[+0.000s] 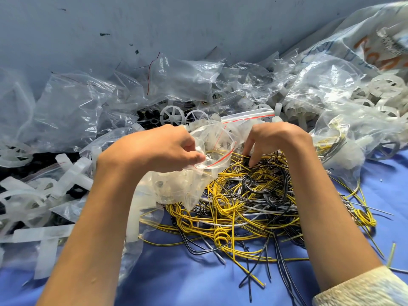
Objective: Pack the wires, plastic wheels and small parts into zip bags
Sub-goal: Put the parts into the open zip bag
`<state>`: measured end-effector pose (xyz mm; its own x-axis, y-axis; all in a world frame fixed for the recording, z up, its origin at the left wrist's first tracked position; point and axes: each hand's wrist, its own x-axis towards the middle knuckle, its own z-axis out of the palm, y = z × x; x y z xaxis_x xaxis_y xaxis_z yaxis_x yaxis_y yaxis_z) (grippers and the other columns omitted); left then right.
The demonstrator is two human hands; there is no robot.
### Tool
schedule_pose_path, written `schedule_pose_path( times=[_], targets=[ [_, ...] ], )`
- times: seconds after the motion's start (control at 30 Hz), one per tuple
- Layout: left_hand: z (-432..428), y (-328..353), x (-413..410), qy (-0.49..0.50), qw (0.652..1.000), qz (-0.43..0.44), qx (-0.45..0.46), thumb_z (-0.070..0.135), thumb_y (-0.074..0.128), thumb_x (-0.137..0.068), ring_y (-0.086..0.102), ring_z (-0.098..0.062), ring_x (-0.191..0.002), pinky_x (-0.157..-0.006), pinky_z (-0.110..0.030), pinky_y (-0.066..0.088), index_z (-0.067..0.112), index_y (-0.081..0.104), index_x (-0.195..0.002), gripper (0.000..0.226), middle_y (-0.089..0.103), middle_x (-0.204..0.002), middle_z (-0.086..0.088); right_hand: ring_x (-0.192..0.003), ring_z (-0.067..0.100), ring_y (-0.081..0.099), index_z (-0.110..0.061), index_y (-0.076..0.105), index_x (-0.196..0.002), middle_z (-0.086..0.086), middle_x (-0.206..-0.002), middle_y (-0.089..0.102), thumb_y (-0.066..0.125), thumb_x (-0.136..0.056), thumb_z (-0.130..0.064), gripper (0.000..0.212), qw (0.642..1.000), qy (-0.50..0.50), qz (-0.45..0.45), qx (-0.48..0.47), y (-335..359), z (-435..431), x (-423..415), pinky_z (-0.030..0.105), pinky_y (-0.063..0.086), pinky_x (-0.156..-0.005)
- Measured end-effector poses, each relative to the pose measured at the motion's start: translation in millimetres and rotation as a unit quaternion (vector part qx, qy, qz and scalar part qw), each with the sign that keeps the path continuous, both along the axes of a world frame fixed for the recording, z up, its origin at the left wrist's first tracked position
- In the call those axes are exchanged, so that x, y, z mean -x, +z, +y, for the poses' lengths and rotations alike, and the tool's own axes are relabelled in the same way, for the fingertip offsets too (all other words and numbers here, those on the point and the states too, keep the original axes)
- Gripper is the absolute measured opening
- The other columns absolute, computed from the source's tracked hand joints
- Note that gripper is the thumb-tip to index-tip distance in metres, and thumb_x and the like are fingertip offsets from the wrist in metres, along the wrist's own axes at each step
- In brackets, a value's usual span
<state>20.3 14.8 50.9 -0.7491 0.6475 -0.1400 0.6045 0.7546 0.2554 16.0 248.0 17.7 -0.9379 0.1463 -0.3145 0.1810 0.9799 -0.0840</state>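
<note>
Blue cloth (198, 272), wire pile (242, 213): L hand (154, 149) pinches zip bag (189, 188) mouth open, R hand (278, 140) pinches small black part (246, 161) just right of mouth, so R nearer.

Brightness: bright and even across the whole frame.
Source: soft light, seemingly from above.
Shadows: faint and soft-edged, beneath the forearms (95, 228) on the blue cloth (198, 279), lower centre.
Glare: white glints on the crumpled clear bags (84, 107), upper left through upper right.
Sharpest: the wires (240, 208) at centre.
Blur: plastic strips (42, 235) at the left edge and the printed sack (364, 47), upper right, look smeared.
Distortion: wide-angle bend; the lower edge of the wall (176, 25) climbs toward the upper right.
</note>
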Motion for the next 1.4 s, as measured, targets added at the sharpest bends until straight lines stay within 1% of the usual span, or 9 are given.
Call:
schedule_pose_path(
  times=[0.13,0.27,0.4,0.53,0.63,0.9,1.07,1.3,1.4],
  targets=[
    [0,2,-1,0.002,1.000,0.007,-0.010,0.047,0.052,-0.091,0.057,-0.003,-0.068,-0.054,-0.023,0.037,0.023,0.060,-0.075,0.030,0.065,-0.075,0.010,-0.070,0.009,0.055,-0.034,0.074,-0.095,-0.017,-0.068,0.057,0.082,-0.069,-0.024,0.029,0.999,-0.007,0.032,0.043,11,-2,-5,0.024,0.042,-0.063],
    [0,4,-2,0.000,0.999,0.015,-0.034,0.043,0.062,-0.087,0.054,0.002,-0.072,-0.056,-0.018,0.040,0.029,0.056,-0.078,0.017,0.060,-0.080,0.014,-0.076,0.012,0.057,-0.033,0.073,-0.088,-0.005,-0.087,0.068,0.081,-0.071,-0.025,0.020,0.992,0.015,0.117,0.052,31,-7,-17,0.021,0.039,-0.057],
    [0,5,-1,0.011,0.996,0.004,-0.083,0.038,0.072,-0.079,0.059,0.000,-0.075,-0.056,-0.013,0.046,0.026,0.058,-0.103,0.031,0.062,-0.090,0.013,-0.078,0.016,0.064,-0.028,0.072,-0.091,-0.002,-0.090,0.071,0.079,-0.074,-0.020,0.020,0.968,0.055,0.229,0.087,52,-19,-30,0.030,0.052,-0.069],
    [1,6,-3,0.009,0.993,0.025,-0.112,0.038,0.072,-0.079,0.057,-0.001,-0.081,-0.067,-0.019,0.049,0.024,0.055,-0.120,0.047,0.058,-0.096,0.014,-0.071,0.009,0.062,-0.032,0.070,-0.088,-0.009,-0.084,0.069,0.079,-0.073,-0.029,0.018,0.959,0.091,0.252,0.091,65,-34,-43,0.025,0.049,-0.061],
    [3,6,-4,0.014,0.990,0.063,-0.124,0.041,0.066,-0.083,0.055,-0.009,-0.089,-0.077,-0.026,0.044,0.024,0.054,-0.124,0.046,0.060,-0.100,0.013,-0.070,0.005,0.061,-0.033,0.070,-0.086,-0.013,-0.081,0.069,0.078,-0.073,-0.035,0.016,0.954,0.111,0.252,0.118,71,-42,-50,0.025,0.048,-0.060],
    [6,8,-6,0.009,0.987,0.089,-0.135,0.034,0.059,-0.090,0.055,-0.013,-0.096,-0.088,-0.033,0.046,0.024,0.052,-0.127,0.039,0.057,-0.093,0.017,-0.077,0.022,0.063,-0.031,0.065,-0.080,0.000,-0.085,0.067,0.070,-0.071,-0.039,0.013,0.929,0.036,0.357,0.088,77,-31,-49,0.032,0.054,-0.071],
    [8,7,-7,0.007,0.983,0.101,-0.151,0.034,0.060,-0.088,0.054,-0.012,-0.092,-0.086,-0.034,0.046,0.024,0.052,-0.127,0.041,0.056,-0.089,0.020,-0.060,0.001,0.062,-0.028,0.071,-0.087,-0.009,-0.072,0.070,0.073,-0.074,-0.044,0.021,0.954,0.134,0.224,0.148,73,-42,-51,0.016,0.046,-0.049],
    [9,8,-8,0.007,0.974,0.114,-0.196,0.032,0.056,-0.085,0.052,-0.013,-0.082,-0.076,-0.032,0.043,0.026,0.057,-0.122,0.038,0.055,-0.081,0.022,-0.069,0.005,0.063,-0.028,0.070,-0.092,-0.006,-0.080,0.071,0.073,-0.075,-0.044,0.024,0.961,0.160,0.181,0.134,57,-58,-35,0.027,0.049,-0.061],
    [10,8,-7,0.009,0.967,0.130,-0.218,0.030,0.055,-0.085,0.051,-0.012,-0.077,-0.073,-0.030,0.040,0.024,0.058,-0.120,0.036,0.053,-0.078,0.021,-0.072,0.004,0.061,-0.025,0.067,-0.109,-0.007,-0.092,0.071,0.073,-0.078,-0.037,0.034,0.962,0.169,0.174,0.127,51,-60,-30,0.024,0.046,-0.064]
  ],
)
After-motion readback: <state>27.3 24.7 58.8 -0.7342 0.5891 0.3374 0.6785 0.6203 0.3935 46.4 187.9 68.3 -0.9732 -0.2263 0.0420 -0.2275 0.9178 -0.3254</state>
